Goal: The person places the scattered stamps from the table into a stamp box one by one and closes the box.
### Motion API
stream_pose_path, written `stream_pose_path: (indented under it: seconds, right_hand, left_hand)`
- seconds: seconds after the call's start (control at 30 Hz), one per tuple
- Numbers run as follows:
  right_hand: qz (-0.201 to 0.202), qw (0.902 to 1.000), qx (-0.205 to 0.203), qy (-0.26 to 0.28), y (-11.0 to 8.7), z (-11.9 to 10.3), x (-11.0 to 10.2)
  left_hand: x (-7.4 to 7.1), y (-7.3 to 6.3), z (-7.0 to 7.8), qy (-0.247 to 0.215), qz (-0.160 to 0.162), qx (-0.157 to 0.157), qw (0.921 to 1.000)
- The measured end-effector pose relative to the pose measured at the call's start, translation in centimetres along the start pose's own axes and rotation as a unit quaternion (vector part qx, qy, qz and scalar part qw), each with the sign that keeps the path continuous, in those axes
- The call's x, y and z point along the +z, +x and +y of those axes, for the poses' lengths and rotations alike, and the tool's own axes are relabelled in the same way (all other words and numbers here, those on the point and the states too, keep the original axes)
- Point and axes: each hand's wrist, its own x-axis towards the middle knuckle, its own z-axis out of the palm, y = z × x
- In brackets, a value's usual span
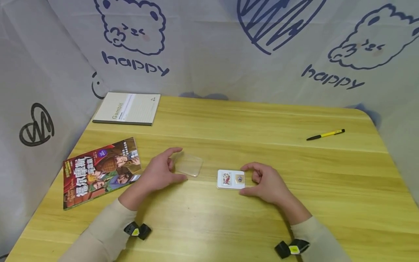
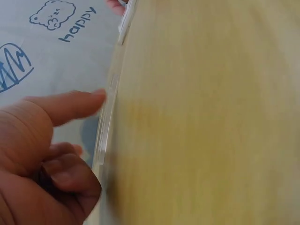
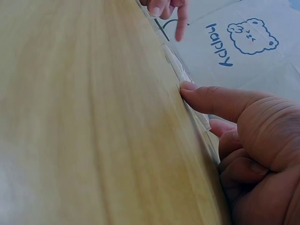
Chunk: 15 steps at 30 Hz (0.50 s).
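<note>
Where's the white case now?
In the head view, the white case lies just right of centre, pinched by the right hand, right of the clear cover.

On my head feed, clocked from its centre, I see the right hand at four o'clock pinching a white case at five. The left hand, at eight, has thumb and forefinger spread around a clear piece at seven. A magazine lies past eight, a notebook before ten, a yellow pen at three.
</note>
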Motion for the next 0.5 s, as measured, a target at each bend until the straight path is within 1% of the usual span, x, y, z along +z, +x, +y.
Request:
stream_pose_path:
  seconds: [0.07, 0.13, 0.27, 0.33, 0.43, 0.5]
  right_hand:
    - [-0.001, 1.0000, 0.001, 0.000, 0.01, 0.03, 0.01]
    - [-0.002, 1.0000, 0.004, 0.000, 0.03, 0.08, 0.01]
    - [-0.004, 1.0000, 0.006, 0.002, 0.03, 0.14, 0.02]
    - [-0.004, 1.0000, 0.007, 0.004, 0.01, 0.13, 0.02]
    - [-0.004, 0.9999, 0.008, 0.005, 0.00, 0.10, 0.02]
    - [-0.004, 0.9999, 0.009, 0.004, 0.01, 0.10, 0.03]
  left_hand:
    - [-0.16, 0.01, -0.01, 0.025, -0.008, -0.008, 0.9996]
    - [-0.25, 0.04, -0.06, 0.045, -0.012, -0.008, 0.9989]
    - [-0.27, 0.08, -0.21, 0.073, -0.011, -0.004, 0.9973]
    - [-0.27, 0.04, -0.12, 0.083, -0.008, -0.008, 0.9965]
    - [-0.23, -0.07, 0.17, 0.110, 0.003, -0.026, 0.9936]
    - [-0.14, -0.17, 0.38, 0.127, 0.010, -0.050, 0.9906]
